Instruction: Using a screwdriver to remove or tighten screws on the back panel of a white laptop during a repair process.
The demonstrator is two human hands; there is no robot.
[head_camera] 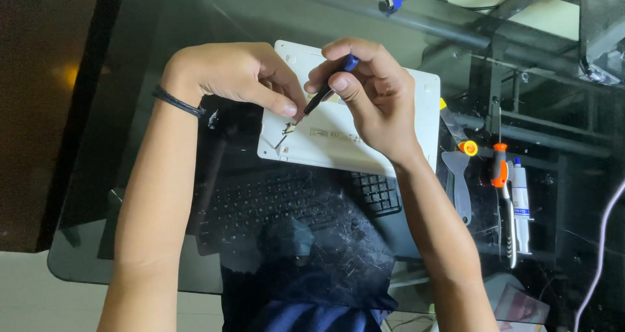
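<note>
White laptop base (364, 143); blue-capped black screwdriver (323, 95); orange-handled tool (499, 173); black wristband (177, 102)

Dark glass tabletop (130, 176) over black metal frame bars (456, 26), pale floor (39, 293) beneath

A laptop base (364, 137) lies on the glass table (130, 45); right of it, a scraper (459, 182), screwdriver (501, 189) and, probably, a paste tube (520, 205).

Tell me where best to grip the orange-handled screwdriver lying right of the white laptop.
Grip the orange-handled screwdriver around its orange handle, the thickest part, coming from straight above. It lies flat on the glass table, pointing toward the person, with a white tube close on its right and a grey pry tool on its left, so side approaches are crowded.
</note>
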